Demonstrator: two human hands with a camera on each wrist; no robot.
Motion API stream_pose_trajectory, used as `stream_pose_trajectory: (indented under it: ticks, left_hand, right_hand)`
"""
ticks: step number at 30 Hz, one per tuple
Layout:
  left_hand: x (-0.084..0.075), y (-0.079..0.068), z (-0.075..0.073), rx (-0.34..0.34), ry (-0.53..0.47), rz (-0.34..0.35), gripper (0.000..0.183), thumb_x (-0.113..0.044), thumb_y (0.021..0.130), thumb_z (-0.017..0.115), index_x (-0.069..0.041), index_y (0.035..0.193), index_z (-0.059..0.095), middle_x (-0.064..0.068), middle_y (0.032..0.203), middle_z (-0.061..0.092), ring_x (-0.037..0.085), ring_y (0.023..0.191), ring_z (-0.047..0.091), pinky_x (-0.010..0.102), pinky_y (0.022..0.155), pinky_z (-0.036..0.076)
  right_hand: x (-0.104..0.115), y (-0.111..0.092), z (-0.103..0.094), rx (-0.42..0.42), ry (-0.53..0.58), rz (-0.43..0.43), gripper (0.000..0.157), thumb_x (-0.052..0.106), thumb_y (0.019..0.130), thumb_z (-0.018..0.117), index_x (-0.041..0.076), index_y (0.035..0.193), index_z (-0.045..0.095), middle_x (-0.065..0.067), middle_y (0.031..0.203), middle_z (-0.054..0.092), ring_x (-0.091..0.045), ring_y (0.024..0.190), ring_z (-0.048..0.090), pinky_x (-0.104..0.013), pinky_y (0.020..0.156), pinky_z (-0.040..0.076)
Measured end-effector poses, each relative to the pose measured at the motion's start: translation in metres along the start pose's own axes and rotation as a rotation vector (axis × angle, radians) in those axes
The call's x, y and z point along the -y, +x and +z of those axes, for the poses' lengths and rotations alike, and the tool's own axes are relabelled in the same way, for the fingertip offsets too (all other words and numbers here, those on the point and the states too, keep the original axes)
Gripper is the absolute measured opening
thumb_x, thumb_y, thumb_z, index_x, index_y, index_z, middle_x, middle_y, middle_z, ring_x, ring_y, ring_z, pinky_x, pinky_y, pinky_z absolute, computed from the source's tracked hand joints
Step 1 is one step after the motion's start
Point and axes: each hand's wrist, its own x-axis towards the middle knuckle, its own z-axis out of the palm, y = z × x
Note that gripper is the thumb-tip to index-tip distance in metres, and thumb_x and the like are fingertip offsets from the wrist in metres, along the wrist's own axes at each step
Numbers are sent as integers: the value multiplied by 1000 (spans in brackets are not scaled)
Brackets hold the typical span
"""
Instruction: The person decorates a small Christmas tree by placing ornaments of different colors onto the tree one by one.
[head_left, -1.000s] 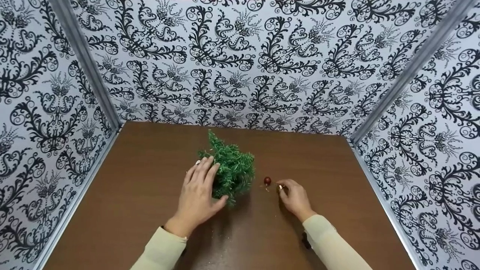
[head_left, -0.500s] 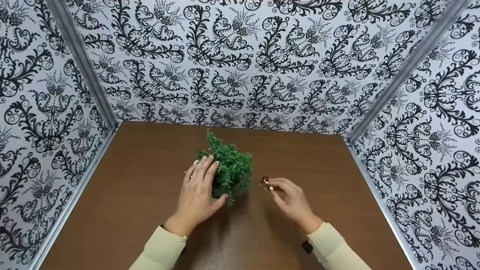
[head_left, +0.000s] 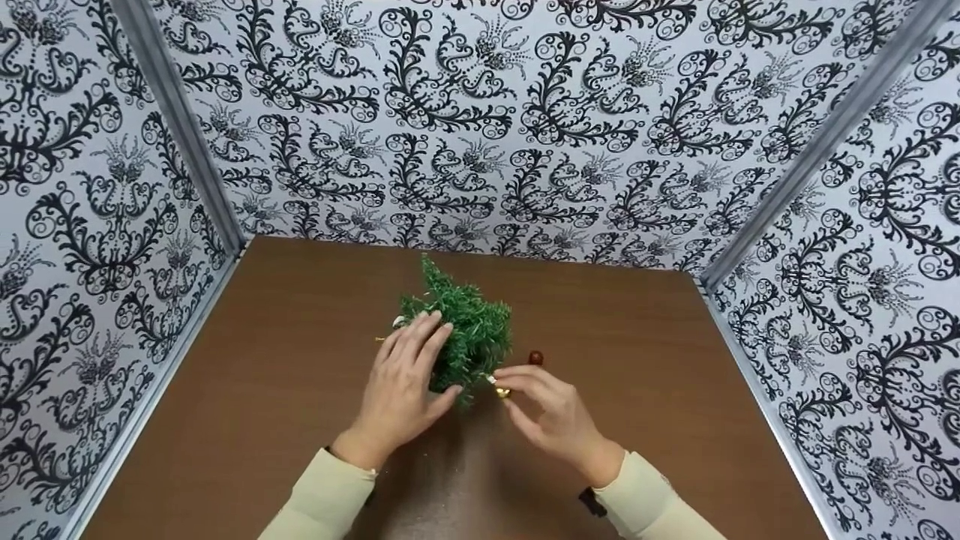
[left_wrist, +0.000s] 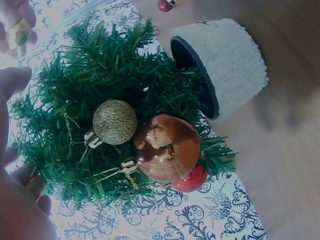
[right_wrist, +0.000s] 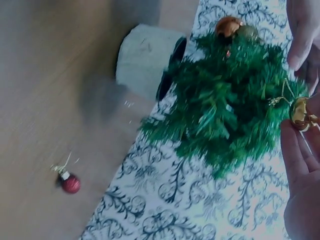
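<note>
A small artificial Christmas tree (head_left: 480, 330) stands on the table in a white, rough-textured pot (left_wrist: 230, 65). My left hand (head_left: 401, 382) rests against the tree's left side, its fingers mostly straight and the thumb apart. Beside the tree's lower right branches, my right hand (head_left: 551, 416) pinches a shiny gold bauble (right_wrist: 300, 114) with a gold string loop. Hanging on the tree are a gold glitter bauble (left_wrist: 115, 121), a shiny copper bauble (left_wrist: 172, 150) and a red bauble (left_wrist: 192, 179). Part of the tree is hidden behind my left hand.
Another red bauble (head_left: 535, 358) with a string lies on the brown table (head_left: 637, 337), just beyond my right hand. Walls (head_left: 465, 112) with a black and white scroll pattern enclose the table at the back and both sides.
My right hand has lifted the gold bauble and carried it left past the loose red bauble to the tree. My left hand has stayed on the tree.
</note>
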Motion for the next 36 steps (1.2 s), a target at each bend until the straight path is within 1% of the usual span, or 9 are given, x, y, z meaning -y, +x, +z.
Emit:
stream_pose_trajectory:
  ticks: [4,8,10,12,19,22,26,31,36]
  left_hand:
    - [2,-2,-1,-52,-29,54,80,-38,73,87,-11,141,55,12,152,43,29,141,36,52,109,33]
    - [2,-3,-1,-96,-53,101,46,-39,77,83,-13,113,70,10,152,44,28,140,38,55,104,37]
    - [2,-4,0,-111,-63,109,34,-40,79,81,-13,99,73,10,151,45,28,140,39,54,104,37]
    - [3,-5,0,-127,-73,105,28,-40,79,81,-14,91,74,9,150,47,27,139,41,54,103,38]
    - [2,-6,-1,-126,-83,56,18,-31,79,83,-15,86,78,6,148,49,27,139,41,55,104,36]
    - [2,-7,0,-116,-84,40,13,-28,81,80,-15,85,79,7,149,48,27,140,40,54,106,33]
    - [3,-9,1,-83,-100,49,14,-28,79,75,-17,87,78,8,153,43,29,142,35,54,108,29]
    - [3,-11,2,-46,-113,49,23,-31,74,81,-17,92,78,6,157,37,29,144,31,56,108,29]
    - [2,-10,2,-41,-124,37,14,-30,78,83,-20,87,80,5,156,39,28,144,31,53,109,28]
  right_hand:
    - [7,8,9,-5,31,-39,42,-9,78,75,4,117,68,-9,122,65,-21,106,66,-30,88,54]
    - [11,12,17,-40,55,-64,42,-10,78,75,4,117,67,-10,122,65,-22,105,66,-30,88,54]
    - [11,11,21,-58,58,-80,42,-10,76,76,3,116,67,-12,121,65,-24,104,66,-30,88,54]
    - [10,11,25,-66,53,-90,43,-10,75,77,3,114,67,-13,120,65,-24,104,66,-30,89,53]
    - [8,8,34,-92,52,-88,40,-9,75,76,3,112,68,-14,118,65,-26,104,66,-30,89,53]
    - [9,8,35,-89,65,-77,41,-10,75,76,3,112,67,-14,119,64,-26,105,65,-29,90,52]
    - [9,9,37,-89,77,-58,45,-13,73,76,4,113,66,-13,120,63,-26,106,64,-30,91,52]
    - [8,8,40,-90,82,-46,46,-13,73,75,4,114,65,-13,119,63,-26,105,64,-29,91,52]
    - [7,8,42,-76,94,-30,43,-12,76,76,5,115,65,-12,120,64,-25,106,64,-29,92,51]
